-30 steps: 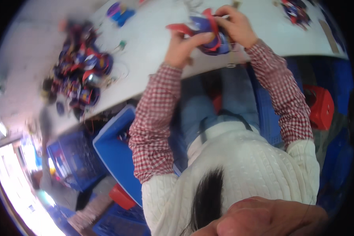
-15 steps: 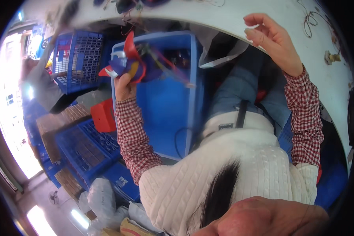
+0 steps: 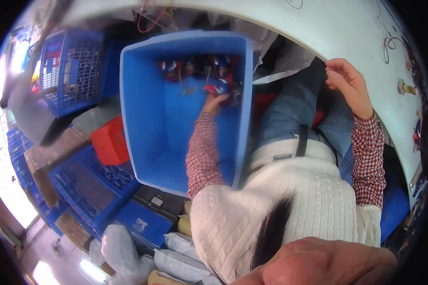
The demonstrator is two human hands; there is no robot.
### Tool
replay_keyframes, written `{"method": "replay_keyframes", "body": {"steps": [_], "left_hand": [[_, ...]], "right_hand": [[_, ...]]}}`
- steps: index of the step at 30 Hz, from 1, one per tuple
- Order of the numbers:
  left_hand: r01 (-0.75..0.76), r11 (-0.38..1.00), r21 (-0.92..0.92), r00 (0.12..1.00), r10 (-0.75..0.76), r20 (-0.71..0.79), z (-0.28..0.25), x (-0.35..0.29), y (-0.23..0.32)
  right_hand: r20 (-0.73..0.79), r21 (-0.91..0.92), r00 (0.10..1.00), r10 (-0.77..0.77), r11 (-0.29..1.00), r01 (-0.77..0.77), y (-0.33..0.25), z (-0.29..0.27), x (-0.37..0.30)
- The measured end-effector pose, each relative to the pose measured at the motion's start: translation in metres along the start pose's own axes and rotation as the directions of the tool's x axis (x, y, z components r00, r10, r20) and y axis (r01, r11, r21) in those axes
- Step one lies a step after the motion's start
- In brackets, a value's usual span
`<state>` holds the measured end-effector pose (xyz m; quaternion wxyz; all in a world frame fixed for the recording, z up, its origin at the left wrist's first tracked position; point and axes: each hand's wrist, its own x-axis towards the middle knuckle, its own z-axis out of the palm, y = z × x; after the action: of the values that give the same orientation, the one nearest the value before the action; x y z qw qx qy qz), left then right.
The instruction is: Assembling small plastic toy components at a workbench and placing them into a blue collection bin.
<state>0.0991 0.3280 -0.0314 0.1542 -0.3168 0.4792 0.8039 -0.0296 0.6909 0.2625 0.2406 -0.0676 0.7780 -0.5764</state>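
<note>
My left hand [image 3: 214,103] reaches down into a deep blue plastic bin [image 3: 188,185]. It is closed on a red and blue plastic toy part [image 3: 218,87], shiny in places, whose lower side is hidden. Several similar red and blue parts [image 3: 170,69] sit along the bin's far wall, with thin loose wires [image 3: 188,90] beside them. My right hand [image 3: 352,88] hovers by the edge of the white table [image 3: 356,42], above my leg. Its fingers are loosely bent, apart from the thumb, and I see nothing in them.
Blue mesh crates [image 3: 71,71] and a red box [image 3: 110,141] stand left of the bin. Nearer are a blue lidded box [image 3: 145,223] and grey plastic bags [image 3: 121,242]. A white plastic bag [image 3: 290,69] hangs under the table edge. Another person's grey sleeve [image 3: 28,107] shows far left.
My left hand has carried the toy part from above the bin's left rim, rightward and down into the bin. My right hand has dropped slightly away from the tabletop.
</note>
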Motion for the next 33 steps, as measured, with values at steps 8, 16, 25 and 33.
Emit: {"method": "replay_keyframes", "body": {"steps": [8, 16, 25, 33], "left_hand": [[-0.312, 0.706, 0.636, 0.938, 0.122, 0.325, -0.055, 0.034, -0.056], [-0.265, 0.355, 0.896, 0.947, 0.271, 0.173, -0.052, -0.069, 0.003], [-0.339, 0.178, 0.924, 0.681, 0.724, 0.111, 0.134, -0.144, 0.149], [-0.973, 0.159, 0.166, 0.18, 0.074, 0.981, 0.512, -0.173, 0.108]], "right_hand": [[0.019, -0.282, 0.992, -0.124, 0.951, 0.124, -0.006, -0.014, -0.013], [-0.506, -0.271, 0.775, -0.379, 0.923, 0.274, 0.025, -0.089, -0.093], [-0.961, -0.273, -0.027, -0.274, 0.961, -0.037, 0.146, -0.331, -0.222], [-0.985, -0.043, -0.154, -0.074, 0.98, -0.195, 0.221, -0.451, -0.308]]}}
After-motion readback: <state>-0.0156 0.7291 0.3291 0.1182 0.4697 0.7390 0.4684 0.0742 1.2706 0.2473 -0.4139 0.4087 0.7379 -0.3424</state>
